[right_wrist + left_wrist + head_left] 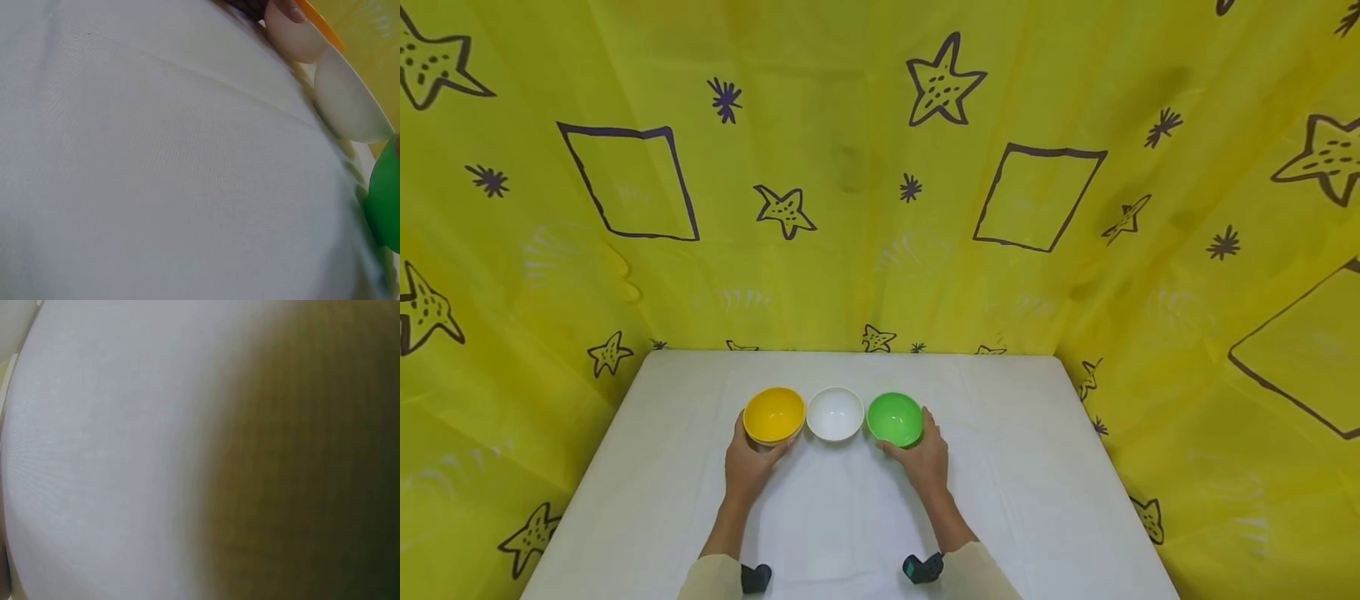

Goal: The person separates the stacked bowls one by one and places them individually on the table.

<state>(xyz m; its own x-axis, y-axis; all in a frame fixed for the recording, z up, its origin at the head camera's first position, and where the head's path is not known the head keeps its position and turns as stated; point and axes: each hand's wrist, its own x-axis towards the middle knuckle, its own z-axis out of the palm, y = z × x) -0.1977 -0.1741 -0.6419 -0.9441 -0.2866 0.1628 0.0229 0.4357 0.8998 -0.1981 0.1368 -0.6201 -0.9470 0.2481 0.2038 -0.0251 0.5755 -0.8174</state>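
Three bowls stand side by side in a row in the head view. My left hand (748,462) grips the orange bowl (775,414) at the left end, thumb along its near side and fingers round its left side. In the right wrist view a pale outer side (294,37) shows beneath the orange rim. The white bowl (836,414) sits in the middle, its sides close against both neighbours. At the right end my right hand (925,454) holds the green bowl (895,419), thumb at the near side and fingers round the right. All three bowls face upward; their visible insides hold nothing.
A white cloth-covered table (850,517) lies under the bowls. Yellow curtains (850,275) with drawn stars and frames hang behind it and along both sides. Dark devices (922,568) show by the cuffs. A blurred brownish-yellow shape (306,462) fills the right of the left wrist view.
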